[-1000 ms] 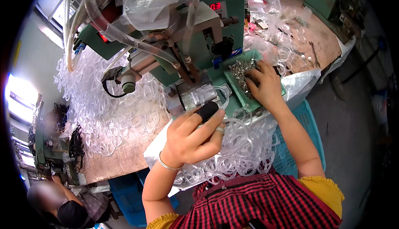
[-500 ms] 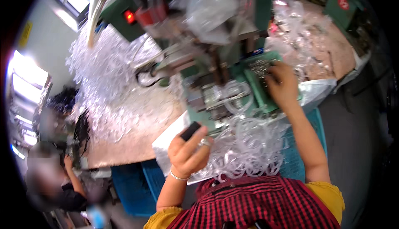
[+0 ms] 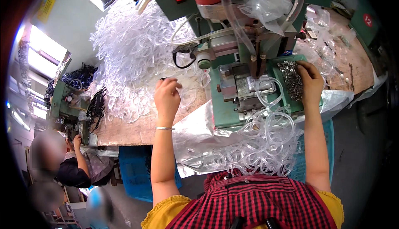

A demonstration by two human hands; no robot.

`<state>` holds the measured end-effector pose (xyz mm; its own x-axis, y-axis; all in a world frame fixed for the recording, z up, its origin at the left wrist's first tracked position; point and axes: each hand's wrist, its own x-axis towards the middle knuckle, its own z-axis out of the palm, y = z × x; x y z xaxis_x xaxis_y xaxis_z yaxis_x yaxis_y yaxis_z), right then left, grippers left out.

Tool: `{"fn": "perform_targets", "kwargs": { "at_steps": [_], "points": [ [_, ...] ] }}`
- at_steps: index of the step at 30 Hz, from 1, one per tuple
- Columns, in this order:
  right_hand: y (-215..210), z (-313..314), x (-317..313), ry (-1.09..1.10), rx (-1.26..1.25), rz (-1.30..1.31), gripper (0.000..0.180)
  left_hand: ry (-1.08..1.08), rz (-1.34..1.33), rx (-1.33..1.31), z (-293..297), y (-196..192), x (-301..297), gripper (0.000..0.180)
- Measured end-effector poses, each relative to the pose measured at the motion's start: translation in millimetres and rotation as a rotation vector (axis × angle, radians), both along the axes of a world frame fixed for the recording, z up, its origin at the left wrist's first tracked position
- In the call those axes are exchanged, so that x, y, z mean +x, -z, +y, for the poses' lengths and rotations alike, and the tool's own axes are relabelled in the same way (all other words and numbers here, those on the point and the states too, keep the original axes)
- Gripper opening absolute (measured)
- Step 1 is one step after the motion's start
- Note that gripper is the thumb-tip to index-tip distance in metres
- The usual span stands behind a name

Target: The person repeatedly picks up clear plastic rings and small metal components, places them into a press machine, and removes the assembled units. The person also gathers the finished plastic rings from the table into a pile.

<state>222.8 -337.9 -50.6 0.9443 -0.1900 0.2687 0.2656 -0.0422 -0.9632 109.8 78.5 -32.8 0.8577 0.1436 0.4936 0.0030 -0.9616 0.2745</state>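
My left hand [image 3: 167, 98] hovers over the wooden tabletop beside a large heap of clear plastic rings [image 3: 129, 50]. Its fingers are loosely bent and apart, with a bit of black at one fingertip and no ring visible in them. My right hand [image 3: 311, 85] rests at the right side of a green tray [image 3: 297, 109]. Its bent fingertips touch the small shiny metal parts [image 3: 289, 79] there; whatever they pinch is too small to make out. Between my hands stands a green press machine [image 3: 224, 123], with a clear ring [image 3: 272, 100] lying at its metal fixture [image 3: 249, 85].
More clear rings [image 3: 257, 154] lie on silvery sheeting [image 3: 191, 133] in front of the machine. Blue crates [image 3: 135, 179] stand below the table edge. A co-worker [image 3: 75, 168] sits at another machine at the far left. Clear plastic bags [image 3: 266, 4] hang on the press.
My left hand has moved away from my body and leftward, from the machine's front to the heap's edge. My right hand has stayed at the tray, its fingers now at the right side. The view has shifted.
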Motion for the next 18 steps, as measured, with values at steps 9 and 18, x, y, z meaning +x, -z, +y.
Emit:
{"fn": "perform_targets", "kwargs": {
  "at_steps": [9,18],
  "points": [
    [-5.1,-77.6,-82.0,0.083,-0.115,0.124,0.017,0.247,0.525,-0.206,48.1,36.5,-2.7,0.026],
    [-99.7,31.1,-40.7,-0.419,-0.276,-0.11,0.021,-0.018,-0.242,-0.432,-8.1,15.1,13.7,0.012]
  ]
}}
